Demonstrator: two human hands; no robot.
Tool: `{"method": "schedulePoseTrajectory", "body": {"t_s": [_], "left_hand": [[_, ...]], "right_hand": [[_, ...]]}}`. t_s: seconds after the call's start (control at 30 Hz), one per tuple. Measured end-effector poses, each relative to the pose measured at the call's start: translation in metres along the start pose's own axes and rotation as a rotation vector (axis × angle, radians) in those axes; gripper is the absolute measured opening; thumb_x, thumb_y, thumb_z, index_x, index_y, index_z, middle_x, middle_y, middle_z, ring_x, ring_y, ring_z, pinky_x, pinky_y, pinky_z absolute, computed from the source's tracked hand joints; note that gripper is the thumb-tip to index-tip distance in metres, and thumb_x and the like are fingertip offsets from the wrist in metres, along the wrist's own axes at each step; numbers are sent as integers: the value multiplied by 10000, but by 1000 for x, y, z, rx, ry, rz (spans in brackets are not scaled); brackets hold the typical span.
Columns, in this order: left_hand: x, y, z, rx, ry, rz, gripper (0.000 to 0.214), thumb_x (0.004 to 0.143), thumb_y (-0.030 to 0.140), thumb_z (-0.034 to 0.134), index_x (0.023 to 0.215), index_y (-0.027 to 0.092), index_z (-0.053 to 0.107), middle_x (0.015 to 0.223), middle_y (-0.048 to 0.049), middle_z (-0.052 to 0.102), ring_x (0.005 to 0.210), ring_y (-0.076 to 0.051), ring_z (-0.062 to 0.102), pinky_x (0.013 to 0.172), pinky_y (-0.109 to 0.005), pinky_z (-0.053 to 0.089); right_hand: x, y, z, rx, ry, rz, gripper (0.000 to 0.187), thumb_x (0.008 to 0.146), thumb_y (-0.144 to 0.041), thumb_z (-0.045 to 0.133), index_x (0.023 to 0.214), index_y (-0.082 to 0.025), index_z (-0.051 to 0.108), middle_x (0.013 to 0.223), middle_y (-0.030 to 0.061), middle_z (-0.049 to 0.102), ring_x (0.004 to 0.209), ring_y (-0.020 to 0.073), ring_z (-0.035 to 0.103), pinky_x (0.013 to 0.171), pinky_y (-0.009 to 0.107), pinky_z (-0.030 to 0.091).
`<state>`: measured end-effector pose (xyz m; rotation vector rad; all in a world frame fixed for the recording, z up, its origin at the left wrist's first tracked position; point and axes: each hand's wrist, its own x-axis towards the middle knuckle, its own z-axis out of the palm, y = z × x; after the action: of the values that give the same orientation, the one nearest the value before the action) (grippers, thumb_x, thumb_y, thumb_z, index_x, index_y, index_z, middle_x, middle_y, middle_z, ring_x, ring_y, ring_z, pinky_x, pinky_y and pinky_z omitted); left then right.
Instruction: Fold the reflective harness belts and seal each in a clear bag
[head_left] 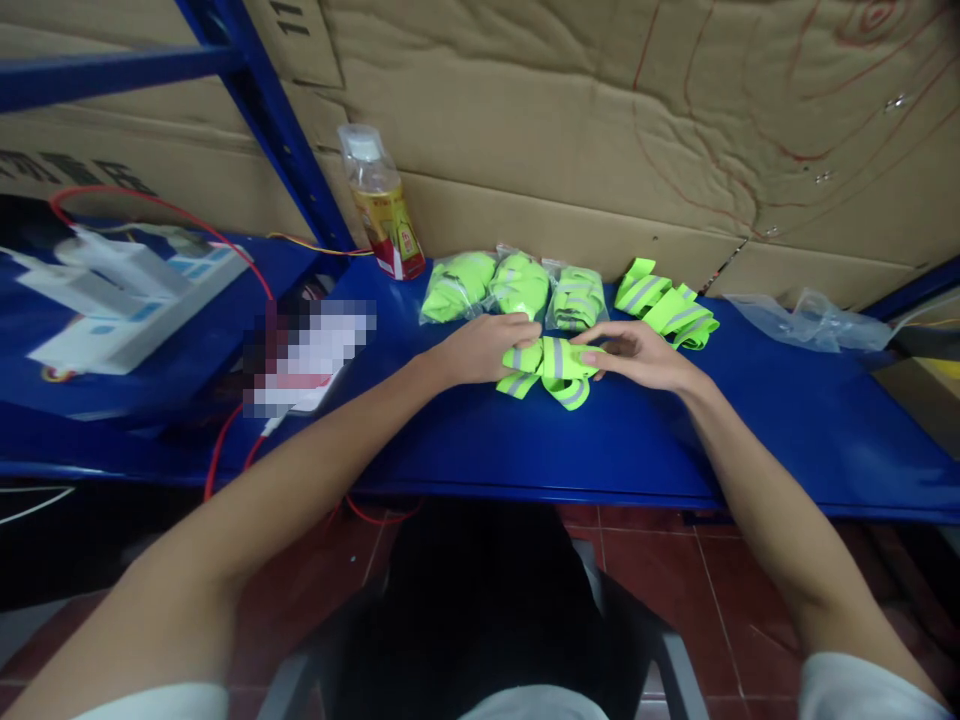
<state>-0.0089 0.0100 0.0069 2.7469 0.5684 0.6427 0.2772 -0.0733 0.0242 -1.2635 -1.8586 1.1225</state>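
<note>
A neon-green reflective strap [559,362] with a grey stripe lies bunched and looped between my hands, just above the blue tabletop. My left hand [491,347] is closed on its left end, fingers curled round it. On the strap's right side, my right hand [634,353] pinches it between thumb and fingers. Behind my hands stand three clear bags of folded green straps: a left bag [457,287], a middle bag [519,283] and a right bag [576,297]. A loose green strap [667,305] lies folded in zigzags beyond my right hand.
A drink bottle [384,210] stands at the back by the blue shelf post [274,130]. Clear plastic bags [810,320] lie at the right. On the left are a blurred-out phone-like item [311,362], red cables and a white power strip [142,310]. Cardboard [525,110] walls the back.
</note>
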Motion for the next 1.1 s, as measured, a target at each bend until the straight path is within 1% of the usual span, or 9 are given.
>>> {"method": "schedulePoseTrajectory", "body": {"t_s": [0.13, 0.27, 0.33, 0.43, 0.53, 0.67, 0.8, 1.0, 1.1], "left_hand": [[3, -3, 4, -87, -21, 3, 302, 775, 197, 673, 798, 245, 376, 832, 7, 486, 752, -175, 500, 682, -309, 366], [2, -8, -14, -358, -195, -27, 250, 757, 314, 777, 881, 216, 583, 867, 1, 538, 747, -149, 496, 674, -291, 419], [0, -9, -21, -476, -276, -97, 312, 800, 420, 815, 974, 203, 674, 877, -8, 579, 729, -137, 512, 654, -280, 429], [0, -11, -17, -470, -147, -213, 482, 747, 500, 899, 1060, 206, 681, 854, 5, 578, 687, -128, 507, 640, -282, 418], [0, -10, -7, -264, 14, -211, 680, 642, 531, 982, 1161, 233, 659, 920, -1, 572, 750, -166, 536, 691, -310, 446], [-2, -5, -5, -73, 69, -168, 739, 652, 545, 994, 1216, 240, 626, 1031, -34, 607, 898, -234, 599, 805, -365, 495], [-5, 1, -10, -41, 97, -204, 902, 658, 546, 1000, 1394, 240, 576, 1128, -60, 626, 974, -267, 636, 851, -392, 523], [-4, -2, -4, -28, 148, -166, 743, 646, 572, 995, 1221, 231, 672, 1280, -100, 600, 1143, -308, 641, 952, -431, 550], [-3, -3, -1, -80, 108, -172, 668, 741, 536, 931, 1249, 228, 626, 1170, -69, 683, 1043, -281, 679, 913, -407, 544]], "right_hand": [[1, 3, 3, 45, 46, 10, 490, 770, -576, 944, 1074, -229, 778, 1055, 57, 783, 751, 168, 692, 666, 339, 619], [1, 3, 4, -105, 45, 48, 703, 731, -583, 956, 1300, -215, 769, 1142, 86, 771, 841, 201, 698, 729, 370, 616], [1, 2, 5, -208, 3, 75, 709, 753, -604, 928, 1317, -198, 786, 1102, 86, 791, 815, 217, 693, 716, 381, 597], [0, 2, 5, -276, -60, 44, 581, 809, -627, 875, 1218, -219, 819, 1045, 66, 809, 822, 247, 707, 715, 395, 592], [-1, 5, 5, -318, -10, -41, 603, 834, -627, 857, 1292, -247, 762, 1093, 68, 790, 877, 262, 708, 759, 417, 604], [-2, 11, 4, -313, 24, -81, 644, 869, -623, 827, 1394, -292, 653, 1106, 46, 744, 854, 234, 653, 730, 392, 575], [-1, 12, 5, -287, 54, -102, 615, 860, -607, 839, 1336, -287, 619, 1044, 28, 695, 828, 216, 617, 692, 368, 537], [0, 10, 13, -274, 136, -186, 561, 830, -458, 870, 1279, -274, 588, 1215, 55, 684, 868, 218, 629, 733, 384, 553], [3, 12, 20, -177, 183, -157, 627, 781, -400, 906, 1307, -276, 588, 1189, 52, 683, 865, 215, 657, 743, 382, 576]]}}
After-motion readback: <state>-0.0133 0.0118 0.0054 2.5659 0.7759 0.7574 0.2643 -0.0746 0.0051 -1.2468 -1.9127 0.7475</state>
